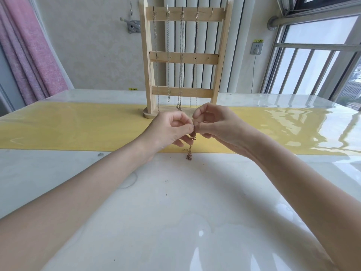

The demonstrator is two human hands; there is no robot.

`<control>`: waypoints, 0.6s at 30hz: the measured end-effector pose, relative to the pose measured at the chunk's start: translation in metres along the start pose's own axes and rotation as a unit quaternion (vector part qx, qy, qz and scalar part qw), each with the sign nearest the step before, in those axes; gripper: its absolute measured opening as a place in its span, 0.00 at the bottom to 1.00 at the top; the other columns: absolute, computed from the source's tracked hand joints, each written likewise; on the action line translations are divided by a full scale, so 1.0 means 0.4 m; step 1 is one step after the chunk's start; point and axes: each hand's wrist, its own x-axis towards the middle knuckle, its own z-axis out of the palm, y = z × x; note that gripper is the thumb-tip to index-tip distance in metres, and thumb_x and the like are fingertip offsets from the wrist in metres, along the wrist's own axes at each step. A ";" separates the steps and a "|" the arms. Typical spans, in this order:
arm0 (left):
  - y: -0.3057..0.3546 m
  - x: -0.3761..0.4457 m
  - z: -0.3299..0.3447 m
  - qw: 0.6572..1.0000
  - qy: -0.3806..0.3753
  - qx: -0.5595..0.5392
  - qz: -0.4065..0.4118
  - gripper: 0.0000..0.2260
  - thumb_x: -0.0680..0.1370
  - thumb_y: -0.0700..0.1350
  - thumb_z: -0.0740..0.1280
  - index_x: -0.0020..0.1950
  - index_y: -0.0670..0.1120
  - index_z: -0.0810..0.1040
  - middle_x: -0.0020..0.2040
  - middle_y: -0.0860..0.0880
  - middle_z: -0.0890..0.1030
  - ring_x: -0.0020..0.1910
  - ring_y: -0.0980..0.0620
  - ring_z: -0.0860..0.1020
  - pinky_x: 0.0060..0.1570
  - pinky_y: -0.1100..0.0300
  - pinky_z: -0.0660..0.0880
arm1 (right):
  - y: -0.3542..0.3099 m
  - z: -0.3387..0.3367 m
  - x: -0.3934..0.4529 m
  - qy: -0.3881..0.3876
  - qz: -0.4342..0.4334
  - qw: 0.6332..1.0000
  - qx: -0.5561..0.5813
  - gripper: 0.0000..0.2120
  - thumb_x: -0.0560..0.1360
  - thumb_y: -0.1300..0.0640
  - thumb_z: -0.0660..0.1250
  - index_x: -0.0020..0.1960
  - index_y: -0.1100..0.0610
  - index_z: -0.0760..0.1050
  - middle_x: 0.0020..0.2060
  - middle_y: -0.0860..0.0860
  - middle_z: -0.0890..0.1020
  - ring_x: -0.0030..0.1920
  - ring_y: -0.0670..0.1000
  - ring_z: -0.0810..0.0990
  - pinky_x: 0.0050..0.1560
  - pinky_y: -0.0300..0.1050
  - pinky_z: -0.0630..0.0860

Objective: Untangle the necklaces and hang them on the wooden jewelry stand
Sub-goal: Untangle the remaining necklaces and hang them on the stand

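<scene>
I pinch the copper necklace [192,137] between left hand [169,130] and right hand [215,126], its knotted length dangling straight down to the table [175,212], wooden jewelry stand [184,57] just behind, free top-right hook [212,11] nearer my right.

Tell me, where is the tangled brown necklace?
The brown necklace dangles at center, pinched between the left hand and right hand, just in front of the wooden stand.

A tangled necklace [190,148] is pinched between the left hand [172,130] and right hand [216,126]. Four chains [181,55] are hung on the wooden stand [183,57].
</scene>
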 end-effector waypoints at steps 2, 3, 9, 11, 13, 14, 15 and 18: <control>0.003 0.000 0.001 1.000 0.003 0.009 -0.003 0.08 0.77 0.37 0.64 0.39 0.45 0.74 0.31 0.52 0.80 0.28 0.57 0.78 0.29 0.68 0.72 | 0.000 0.002 -0.001 -0.010 -0.002 1.000 -0.008 0.13 0.72 0.76 0.63 0.46 0.59 0.69 0.32 0.52 0.74 0.32 0.49 0.68 0.31 0.36 0.65; 0.002 0.000 0.003 1.000 0.007 0.011 -0.007 0.08 0.77 0.37 0.64 0.38 0.45 0.74 0.30 0.53 0.79 0.27 0.58 0.77 0.29 0.68 0.72 | 0.001 0.001 -0.001 -0.013 -0.002 1.000 -0.022 0.13 0.72 0.76 0.63 0.46 0.59 0.69 0.31 0.51 0.74 0.31 0.48 0.68 0.31 0.37 0.65; 0.003 -0.001 0.006 0.998 0.033 -0.016 -0.046 0.09 0.76 0.36 0.64 0.37 0.44 0.72 0.30 0.47 0.79 0.23 0.56 0.76 0.25 0.67 0.72 | 0.005 -0.002 -0.003 0.004 -0.013 0.985 -0.173 0.08 0.71 0.70 0.64 0.43 0.58 0.75 0.29 0.47 0.72 0.27 0.41 0.68 0.31 0.34 0.64; 0.004 0.000 0.000 0.997 0.044 -0.046 -0.052 0.09 0.77 0.36 0.64 0.36 0.43 0.73 0.31 0.46 0.78 0.23 0.56 0.76 0.25 0.67 0.72 | 0.010 -0.009 -0.006 0.017 -0.010 0.983 -0.183 0.07 0.72 0.69 0.65 0.40 0.60 0.78 0.31 0.50 0.73 0.27 0.41 0.67 0.32 0.33 0.64; 0.005 0.000 -0.007 0.993 0.048 -0.090 -0.061 0.08 0.77 0.36 0.64 0.38 0.43 0.74 0.32 0.47 0.78 0.25 0.57 0.77 0.27 0.68 0.74 | 0.017 -0.016 -0.006 0.017 0.002 0.994 -0.110 0.10 0.73 0.71 0.64 0.38 0.60 0.79 0.34 0.55 0.75 0.31 0.46 0.69 0.35 0.36 0.66; 0.005 0.000 -0.009 0.991 0.045 -0.106 -0.065 0.07 0.77 0.37 0.64 0.39 0.42 0.74 0.32 0.47 0.79 0.26 0.56 0.78 0.27 0.68 0.74 | 0.019 -0.016 -0.004 0.010 0.010 0.998 -0.066 0.10 0.73 0.72 0.65 0.39 0.61 0.79 0.35 0.56 0.75 0.32 0.47 0.69 0.35 0.37 0.68; 0.006 0.001 -0.010 0.990 0.040 -0.116 -0.066 0.07 0.77 0.37 0.64 0.40 0.41 0.74 0.31 0.48 0.79 0.27 0.56 0.78 0.28 0.68 0.75 | 0.020 -0.015 -0.002 0.002 0.016 0.999 -0.029 0.09 0.74 0.72 0.65 0.40 0.62 0.79 0.35 0.56 0.76 0.32 0.47 0.70 0.35 0.37 0.69; 0.006 0.001 -0.008 0.991 0.022 -0.122 -0.057 0.06 0.78 0.37 0.64 0.41 0.40 0.74 0.29 0.50 0.80 0.27 0.56 0.79 0.28 0.68 0.75 | 0.025 -0.015 0.005 -0.020 0.029 0.998 0.044 0.05 0.74 0.71 0.66 0.42 0.65 0.79 0.35 0.56 0.78 0.32 0.46 0.72 0.36 0.37 0.70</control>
